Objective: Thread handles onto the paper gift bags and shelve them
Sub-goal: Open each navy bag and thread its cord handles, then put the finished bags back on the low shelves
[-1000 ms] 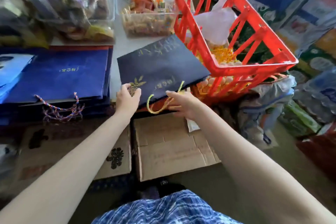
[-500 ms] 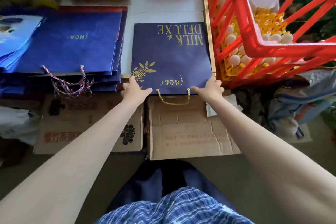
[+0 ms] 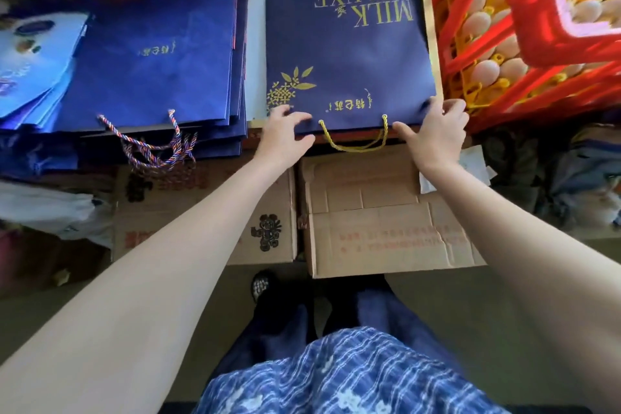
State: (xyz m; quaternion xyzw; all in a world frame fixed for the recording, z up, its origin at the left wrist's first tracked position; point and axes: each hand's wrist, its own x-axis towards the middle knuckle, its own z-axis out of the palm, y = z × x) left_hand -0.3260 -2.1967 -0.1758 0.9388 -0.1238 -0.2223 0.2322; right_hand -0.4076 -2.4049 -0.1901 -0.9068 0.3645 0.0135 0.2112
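a person in a blue plaid garment (image 3: 339,376) stands over two flattened cardboard boxes (image 3: 379,215) on the floor, both arms stretched forward to the table (image 3: 255,54) edge. the left hand (image 3: 285,136) and the right hand (image 3: 437,131) meet the near, open edge of a navy paper gift bag (image 3: 346,54), one at each corner and about equally near; the left lies on the corner with fingers spread and thumb at the edge, while the right pinches its corner, fingers curled over the top and thumb along the rim. the bag lies flat directly ahead of the hands, its mouth toward the person and its length running away from them, so any push to seat it would go straight forward. a yellow cord handle (image 3: 356,139) hangs in a loop between the two hands, already threaded through both holes. read upside down, gold lettering at the far end says "milk deluxe"; smaller gold chinese characters sit near the mouth beside a gold leaf motif, too small to make out. to the left, well apart, rests a stack of blue bags (image 3: 154,54) with red-white-blue cord handles (image 3: 151,144). to the right, a red crate (image 3: 524,44) holds eggs (image 3: 484,70) in yellow trays.
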